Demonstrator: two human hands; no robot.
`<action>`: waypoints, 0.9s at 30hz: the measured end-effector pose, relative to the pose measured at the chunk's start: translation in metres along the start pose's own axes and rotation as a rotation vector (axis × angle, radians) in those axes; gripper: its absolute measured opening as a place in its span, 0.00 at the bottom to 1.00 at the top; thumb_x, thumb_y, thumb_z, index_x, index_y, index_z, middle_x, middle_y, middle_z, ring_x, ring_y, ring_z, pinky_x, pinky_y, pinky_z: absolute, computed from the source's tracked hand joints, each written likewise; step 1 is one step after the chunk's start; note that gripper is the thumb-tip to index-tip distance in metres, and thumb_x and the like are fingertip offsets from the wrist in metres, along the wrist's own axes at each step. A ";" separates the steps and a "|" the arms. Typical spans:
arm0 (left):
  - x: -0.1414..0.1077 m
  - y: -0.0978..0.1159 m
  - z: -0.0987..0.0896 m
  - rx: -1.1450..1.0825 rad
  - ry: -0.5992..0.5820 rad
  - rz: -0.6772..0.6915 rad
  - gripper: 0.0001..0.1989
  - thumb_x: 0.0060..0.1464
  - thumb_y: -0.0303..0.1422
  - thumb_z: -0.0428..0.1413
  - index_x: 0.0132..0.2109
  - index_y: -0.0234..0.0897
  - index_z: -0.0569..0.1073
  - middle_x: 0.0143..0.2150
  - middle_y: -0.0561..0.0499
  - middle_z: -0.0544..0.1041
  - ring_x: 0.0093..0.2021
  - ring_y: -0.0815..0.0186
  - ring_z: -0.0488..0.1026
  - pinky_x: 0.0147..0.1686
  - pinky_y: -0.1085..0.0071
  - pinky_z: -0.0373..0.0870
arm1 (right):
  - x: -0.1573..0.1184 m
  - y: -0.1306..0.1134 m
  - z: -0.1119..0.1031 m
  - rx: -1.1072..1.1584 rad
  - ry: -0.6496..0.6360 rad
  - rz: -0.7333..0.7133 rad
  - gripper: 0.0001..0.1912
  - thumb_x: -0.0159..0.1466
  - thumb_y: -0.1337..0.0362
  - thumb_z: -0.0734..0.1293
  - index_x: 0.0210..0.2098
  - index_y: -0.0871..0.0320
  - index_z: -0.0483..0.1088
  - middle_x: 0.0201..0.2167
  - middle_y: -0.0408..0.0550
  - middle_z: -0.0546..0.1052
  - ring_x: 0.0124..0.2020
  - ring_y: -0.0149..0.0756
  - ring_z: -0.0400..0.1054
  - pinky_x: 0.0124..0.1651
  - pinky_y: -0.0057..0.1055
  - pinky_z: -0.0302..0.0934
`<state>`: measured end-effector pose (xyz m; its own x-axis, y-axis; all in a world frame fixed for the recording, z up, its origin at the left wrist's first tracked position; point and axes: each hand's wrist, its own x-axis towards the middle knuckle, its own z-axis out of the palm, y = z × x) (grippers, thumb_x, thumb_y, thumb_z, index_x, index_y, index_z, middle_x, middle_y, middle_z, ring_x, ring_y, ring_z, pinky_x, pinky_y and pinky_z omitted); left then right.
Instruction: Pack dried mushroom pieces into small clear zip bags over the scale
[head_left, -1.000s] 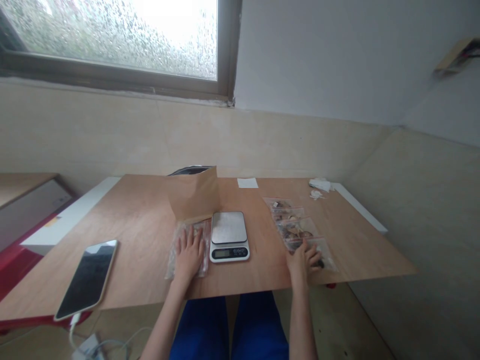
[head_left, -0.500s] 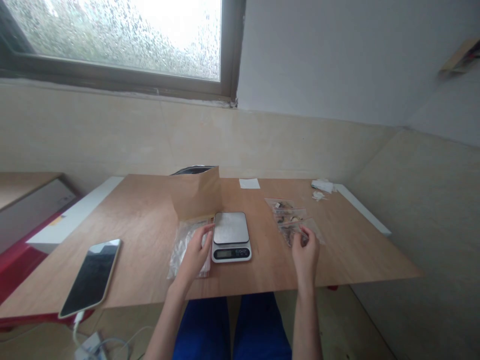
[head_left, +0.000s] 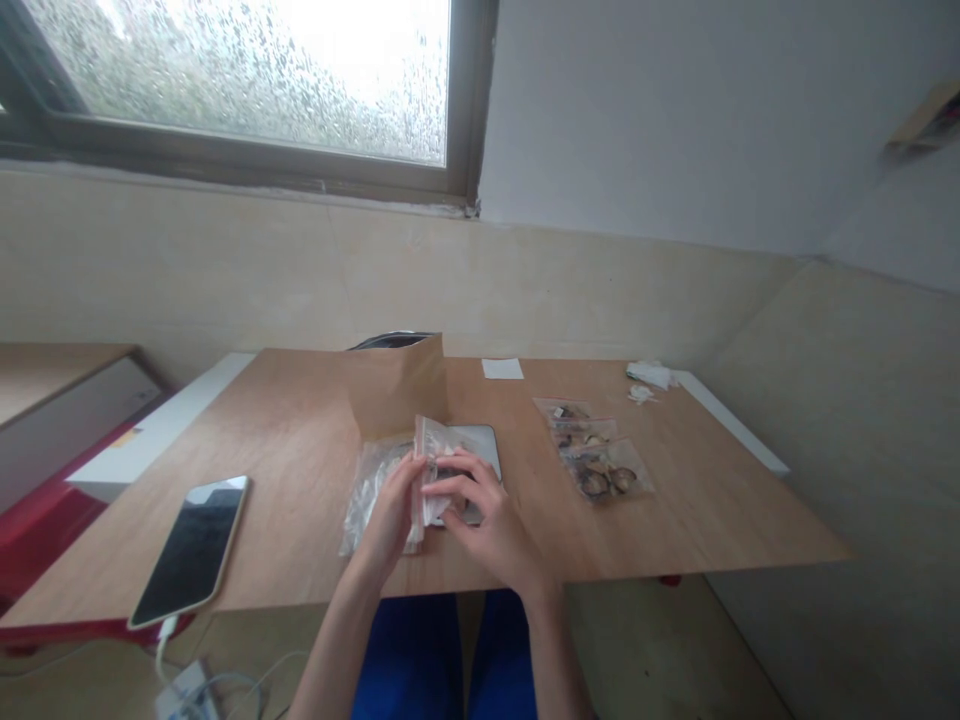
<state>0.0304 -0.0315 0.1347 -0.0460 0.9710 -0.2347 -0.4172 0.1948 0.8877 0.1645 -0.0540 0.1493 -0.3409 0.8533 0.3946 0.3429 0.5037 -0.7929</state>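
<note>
A clear zip bag (head_left: 433, 437) is held upright over the kitchen scale (head_left: 485, 444), hiding much of it. My left hand (head_left: 393, 502) pinches the bag's left edge. My right hand (head_left: 491, 515) is on its other side, thumb and fingers closed on the plastic. Whether the bag has anything inside, I cannot make out. Loose clear bags (head_left: 366, 492) lie under and beside my left hand. To the right, a row of filled zip bags (head_left: 600, 472) with small dark and gold-coloured items rests on the table, apart from both hands.
A brown kraft pouch (head_left: 397, 387) with an open top stands behind the scale. A phone (head_left: 193, 548) on a charging cable lies at the left front. White paper (head_left: 502, 369) is at the back, and crumpled white pieces (head_left: 649, 375) lie at the back right of the table (head_left: 720, 520).
My right hand has moved left from the filled bags to the scale. A clear bag is now raised between both hands, where my left hand was beside the scale before.
</note>
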 end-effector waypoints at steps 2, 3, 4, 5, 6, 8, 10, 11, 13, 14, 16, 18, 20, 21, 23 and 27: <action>0.002 -0.001 -0.006 0.026 0.041 0.033 0.17 0.39 0.41 0.58 0.36 0.35 0.72 0.35 0.51 0.76 0.37 0.62 0.72 0.36 0.70 0.66 | -0.001 -0.002 -0.002 0.026 -0.059 -0.006 0.15 0.58 0.68 0.67 0.45 0.50 0.71 0.53 0.46 0.68 0.62 0.38 0.53 0.62 0.42 0.48; 0.003 -0.002 -0.009 0.036 0.059 0.056 0.17 0.40 0.41 0.57 0.37 0.35 0.72 0.35 0.51 0.75 0.37 0.62 0.72 0.36 0.70 0.66 | -0.002 -0.003 -0.003 0.037 -0.079 -0.005 0.17 0.57 0.65 0.68 0.46 0.50 0.70 0.54 0.47 0.68 0.62 0.39 0.53 0.63 0.43 0.47; 0.004 -0.003 -0.012 0.049 0.068 0.085 0.16 0.41 0.41 0.56 0.37 0.36 0.71 0.35 0.51 0.75 0.37 0.63 0.71 0.37 0.70 0.66 | -0.002 -0.004 -0.004 0.047 -0.085 0.000 0.18 0.58 0.63 0.68 0.48 0.51 0.68 0.54 0.47 0.68 0.61 0.40 0.53 0.63 0.44 0.47; 0.004 -0.004 -0.015 0.071 0.067 0.121 0.15 0.43 0.41 0.56 0.36 0.36 0.71 0.34 0.52 0.74 0.37 0.64 0.71 0.37 0.70 0.66 | -0.002 -0.005 -0.004 0.053 -0.072 0.012 0.17 0.60 0.61 0.66 0.48 0.51 0.68 0.53 0.48 0.69 0.60 0.40 0.55 0.62 0.44 0.47; 0.005 -0.004 -0.017 0.107 0.061 0.161 0.13 0.44 0.41 0.55 0.35 0.36 0.70 0.33 0.53 0.73 0.36 0.65 0.70 0.37 0.71 0.65 | -0.001 -0.006 -0.003 0.056 -0.034 0.032 0.14 0.62 0.60 0.64 0.48 0.52 0.68 0.51 0.48 0.70 0.58 0.39 0.58 0.61 0.43 0.49; 0.004 -0.006 -0.019 0.223 0.046 0.234 0.11 0.46 0.42 0.54 0.31 0.38 0.69 0.29 0.54 0.70 0.33 0.66 0.68 0.35 0.72 0.64 | 0.000 -0.006 0.002 0.063 0.083 0.096 0.11 0.65 0.60 0.59 0.43 0.54 0.68 0.44 0.48 0.72 0.51 0.36 0.64 0.56 0.38 0.56; 0.001 -0.007 -0.019 0.355 0.037 0.283 0.12 0.47 0.43 0.54 0.28 0.38 0.68 0.26 0.55 0.67 0.31 0.66 0.66 0.34 0.72 0.64 | 0.003 -0.005 0.010 0.100 0.157 0.165 0.10 0.66 0.59 0.57 0.40 0.56 0.67 0.39 0.47 0.72 0.42 0.33 0.67 0.49 0.32 0.61; -0.001 -0.007 -0.017 0.411 0.030 0.302 0.13 0.47 0.44 0.53 0.27 0.39 0.67 0.26 0.54 0.67 0.30 0.65 0.66 0.34 0.72 0.64 | 0.005 -0.004 0.015 0.130 0.170 0.193 0.10 0.66 0.59 0.57 0.40 0.56 0.66 0.38 0.47 0.72 0.40 0.32 0.68 0.46 0.30 0.62; -0.005 -0.009 -0.014 0.492 -0.014 0.334 0.14 0.49 0.46 0.51 0.27 0.39 0.67 0.26 0.53 0.67 0.30 0.64 0.66 0.33 0.71 0.63 | 0.008 -0.001 0.024 0.193 0.195 0.239 0.10 0.65 0.58 0.58 0.39 0.56 0.65 0.36 0.46 0.72 0.37 0.31 0.68 0.42 0.28 0.63; -0.007 -0.010 -0.012 0.519 -0.040 0.347 0.15 0.50 0.46 0.50 0.28 0.39 0.67 0.26 0.53 0.68 0.30 0.64 0.66 0.33 0.71 0.63 | 0.009 0.000 0.027 0.216 0.223 0.258 0.10 0.65 0.57 0.59 0.38 0.56 0.65 0.35 0.45 0.72 0.36 0.31 0.68 0.40 0.27 0.63; -0.009 -0.011 -0.010 0.554 -0.083 0.367 0.15 0.52 0.46 0.48 0.29 0.39 0.67 0.26 0.53 0.67 0.29 0.65 0.65 0.32 0.71 0.62 | 0.012 0.002 0.032 0.249 0.282 0.292 0.10 0.63 0.56 0.60 0.36 0.57 0.65 0.31 0.44 0.72 0.33 0.31 0.67 0.38 0.26 0.63; -0.011 -0.011 -0.008 0.571 -0.119 0.370 0.16 0.54 0.47 0.46 0.28 0.40 0.65 0.25 0.54 0.65 0.28 0.65 0.63 0.30 0.71 0.61 | 0.014 0.004 0.033 0.296 0.296 0.310 0.10 0.62 0.56 0.61 0.34 0.57 0.65 0.27 0.42 0.71 0.29 0.30 0.67 0.34 0.26 0.63; -0.012 -0.011 -0.008 0.581 -0.153 0.365 0.17 0.55 0.47 0.45 0.26 0.40 0.62 0.24 0.54 0.63 0.27 0.65 0.62 0.29 0.71 0.60 | 0.015 0.006 0.032 0.344 0.285 0.315 0.10 0.62 0.56 0.62 0.33 0.58 0.66 0.24 0.41 0.70 0.27 0.30 0.67 0.32 0.25 0.63; -0.012 -0.010 -0.008 0.586 -0.168 0.365 0.17 0.56 0.47 0.44 0.26 0.40 0.61 0.24 0.54 0.63 0.26 0.65 0.62 0.29 0.71 0.59 | 0.015 0.007 0.031 0.360 0.282 0.316 0.10 0.62 0.57 0.62 0.33 0.58 0.66 0.24 0.41 0.70 0.26 0.29 0.67 0.32 0.25 0.63; -0.013 -0.010 -0.008 0.598 -0.182 0.375 0.17 0.56 0.46 0.44 0.26 0.40 0.61 0.24 0.54 0.62 0.26 0.65 0.61 0.28 0.71 0.59 | 0.015 0.008 0.029 0.368 0.279 0.318 0.11 0.62 0.57 0.62 0.32 0.58 0.67 0.24 0.42 0.71 0.26 0.29 0.67 0.32 0.25 0.63; -0.013 -0.013 -0.007 0.630 -0.142 0.397 0.16 0.58 0.44 0.43 0.27 0.40 0.61 0.23 0.54 0.63 0.26 0.66 0.62 0.27 0.71 0.58 | 0.012 0.010 0.028 0.318 0.257 0.319 0.12 0.62 0.57 0.61 0.30 0.59 0.69 0.24 0.44 0.73 0.27 0.31 0.69 0.32 0.26 0.63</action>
<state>0.0297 -0.0472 0.1236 0.0507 0.9849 0.1655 0.2060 -0.1725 0.9632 0.1391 -0.0423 0.1337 -0.0233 0.9835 0.1794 0.0981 0.1809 -0.9786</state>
